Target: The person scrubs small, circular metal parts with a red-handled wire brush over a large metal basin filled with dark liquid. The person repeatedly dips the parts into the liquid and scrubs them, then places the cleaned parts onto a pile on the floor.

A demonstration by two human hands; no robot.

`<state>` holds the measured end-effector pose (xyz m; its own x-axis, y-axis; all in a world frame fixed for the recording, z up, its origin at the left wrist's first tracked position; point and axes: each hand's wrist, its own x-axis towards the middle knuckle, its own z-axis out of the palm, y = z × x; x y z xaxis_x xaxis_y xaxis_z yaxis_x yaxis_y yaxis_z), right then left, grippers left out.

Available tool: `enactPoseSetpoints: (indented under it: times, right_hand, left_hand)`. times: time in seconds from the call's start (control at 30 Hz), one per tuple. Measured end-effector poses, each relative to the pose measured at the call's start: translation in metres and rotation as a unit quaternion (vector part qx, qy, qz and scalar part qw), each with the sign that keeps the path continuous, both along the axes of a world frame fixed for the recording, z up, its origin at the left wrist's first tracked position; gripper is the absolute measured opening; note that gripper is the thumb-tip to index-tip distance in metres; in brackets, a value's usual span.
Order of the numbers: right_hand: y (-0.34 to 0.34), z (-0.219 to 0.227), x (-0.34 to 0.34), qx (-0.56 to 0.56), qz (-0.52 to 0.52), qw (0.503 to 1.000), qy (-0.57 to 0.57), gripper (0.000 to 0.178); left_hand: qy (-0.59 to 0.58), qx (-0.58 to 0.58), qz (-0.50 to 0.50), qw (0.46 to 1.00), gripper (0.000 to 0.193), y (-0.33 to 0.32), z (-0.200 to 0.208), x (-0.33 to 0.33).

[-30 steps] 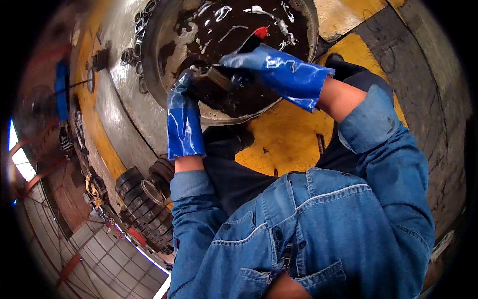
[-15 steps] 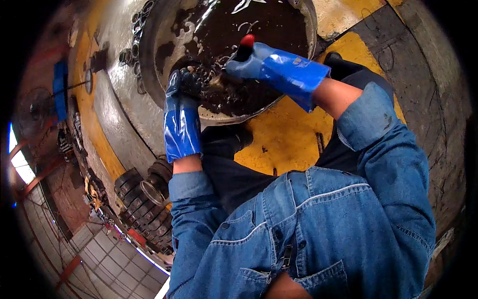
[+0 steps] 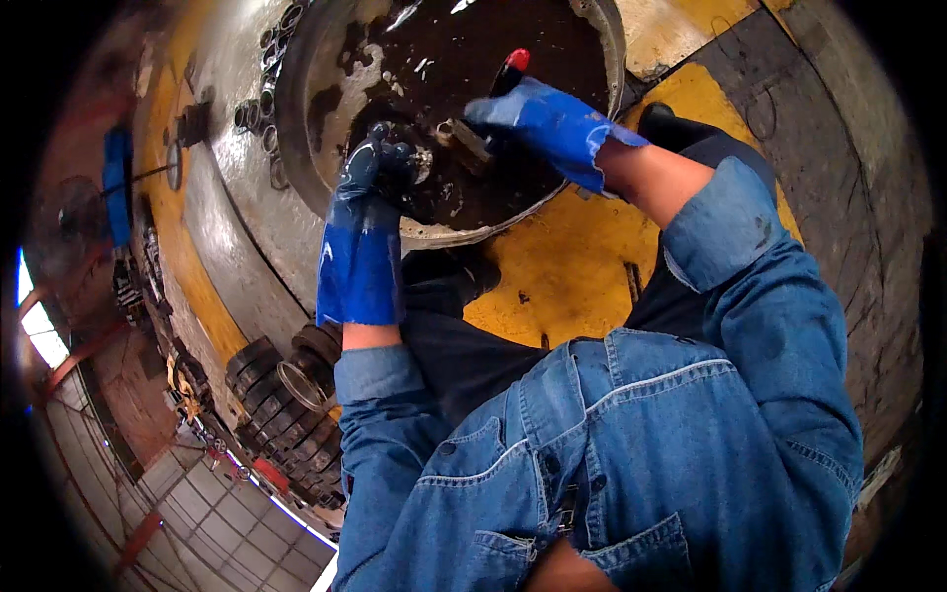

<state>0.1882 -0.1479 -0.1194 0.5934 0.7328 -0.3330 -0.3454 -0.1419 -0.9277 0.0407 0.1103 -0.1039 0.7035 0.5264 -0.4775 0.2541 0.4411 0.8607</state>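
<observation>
Basin [image 3: 297, 113] (round) holds dark liquid [image 3: 449, 59] below the right hand [image 3: 523, 111] and red-tipped tool [image 3: 515, 65].

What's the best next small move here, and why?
Perhaps ease the brush leftward onto the dark, wet piece that the left hand seems to hold: the right hand holds the brush a little apart from the piece, and both hands are over the round basin.

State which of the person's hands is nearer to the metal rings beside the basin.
Left. The left hand is over the left part of the basin, to the right of the rings; the right hand, gripping a red-ended tool, is farther right.
</observation>
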Motion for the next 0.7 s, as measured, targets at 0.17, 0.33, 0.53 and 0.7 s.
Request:
enactPoseSetpoints:
  times: [0.17,0.33,0.53,0.7]
  right_hand:
    - [0.013,0.015,0.012,-0.161,-0.03,0.975,-0.153,0.035]
    - [-0.018,-0.018,-0.011,-0.109,-0.071,0.883,-0.451,0.026]
    - [-0.024,-0.012,-0.039,-0.125,-0.095,0.857,-0.491,0.022]
    - [-0.032,-0.029,-0.027,-0.171,-0.1,0.862,-0.467,0.026]
  left_hand:
    - [0.039,0.175,-0.082,0.98,0.035,-0.024,0.025,0.005]
    - [0.166,0.415,-0.199,0.872,0.045,-0.062,0.076,0.0]
    - [0.206,0.482,-0.235,0.818,0.061,-0.048,0.08,-0.017]
    - [0.152,0.49,-0.235,0.825,0.075,-0.057,0.075,-0.008]
